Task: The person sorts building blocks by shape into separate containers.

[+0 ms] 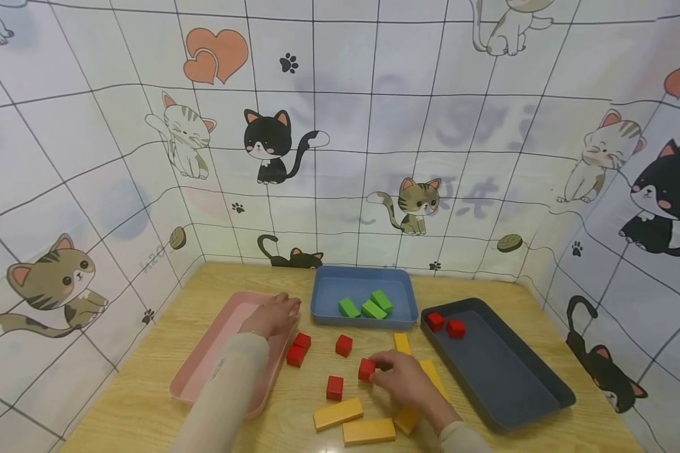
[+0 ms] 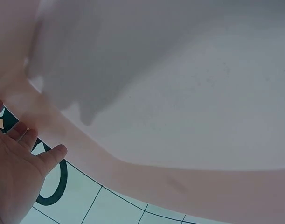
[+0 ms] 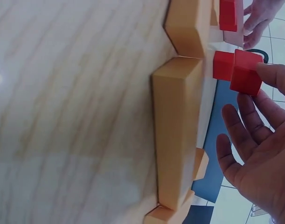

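Observation:
Between thumb and fingertips, my right hand (image 1: 403, 379) pinches a red cube (image 1: 366, 370); the right wrist view shows that cube (image 3: 246, 72) at the fingertips, the other fingers loosely bent. My left hand (image 1: 273, 316) lies over the far right side of the pink tray (image 1: 195, 365), its fingers reaching past the rim with nothing held. Loose red cubes lie between the hands: one (image 1: 344, 345) toward the blue tray, another (image 1: 334, 388) nearer me, and two (image 1: 296, 356) side by side along the pink tray.
Yellow blocks (image 1: 368, 431) lie in front of and under my right hand. At the back, a blue tray (image 1: 327, 284) holds three green blocks (image 1: 374, 309). A dark grey tray (image 1: 510, 377) on the right contains two red cubes (image 1: 456, 328). A cat-print sheet surrounds the wooden table (image 1: 130, 415).

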`<state>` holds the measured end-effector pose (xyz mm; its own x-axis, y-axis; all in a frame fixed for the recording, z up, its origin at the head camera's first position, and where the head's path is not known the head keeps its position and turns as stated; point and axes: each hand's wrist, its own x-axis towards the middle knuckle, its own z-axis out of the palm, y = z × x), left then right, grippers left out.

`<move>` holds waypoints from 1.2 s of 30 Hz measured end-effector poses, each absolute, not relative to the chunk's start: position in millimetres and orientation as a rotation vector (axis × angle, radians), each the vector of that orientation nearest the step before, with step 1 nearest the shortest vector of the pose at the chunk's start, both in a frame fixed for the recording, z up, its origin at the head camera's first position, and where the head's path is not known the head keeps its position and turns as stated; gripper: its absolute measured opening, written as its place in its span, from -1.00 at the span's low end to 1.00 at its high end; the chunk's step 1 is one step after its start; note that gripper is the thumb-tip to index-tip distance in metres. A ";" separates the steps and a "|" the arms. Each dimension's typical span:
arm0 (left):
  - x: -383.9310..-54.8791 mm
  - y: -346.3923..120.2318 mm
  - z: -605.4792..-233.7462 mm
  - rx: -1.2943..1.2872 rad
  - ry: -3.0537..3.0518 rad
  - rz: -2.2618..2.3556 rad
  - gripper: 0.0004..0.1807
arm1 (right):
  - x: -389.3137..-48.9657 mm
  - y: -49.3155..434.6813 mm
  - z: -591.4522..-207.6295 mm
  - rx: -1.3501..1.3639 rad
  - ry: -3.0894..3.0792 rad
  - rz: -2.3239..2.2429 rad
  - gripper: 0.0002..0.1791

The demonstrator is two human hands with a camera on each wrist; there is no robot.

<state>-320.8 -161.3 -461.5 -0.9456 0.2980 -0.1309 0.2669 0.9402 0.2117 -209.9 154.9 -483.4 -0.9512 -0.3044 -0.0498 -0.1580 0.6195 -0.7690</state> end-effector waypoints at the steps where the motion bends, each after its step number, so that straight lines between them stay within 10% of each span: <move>1: -320.6 -161.4 -461.2 0.429 2.934 0.288 -0.51 | -210.3 154.9 -482.6 -0.385 2.674 -1.244 -0.65; 36: -316.5 -161.7 -456.3 0.441 2.928 0.278 -0.51 | -237.2 233.0 -439.8 0.235 3.078 -1.289 -0.49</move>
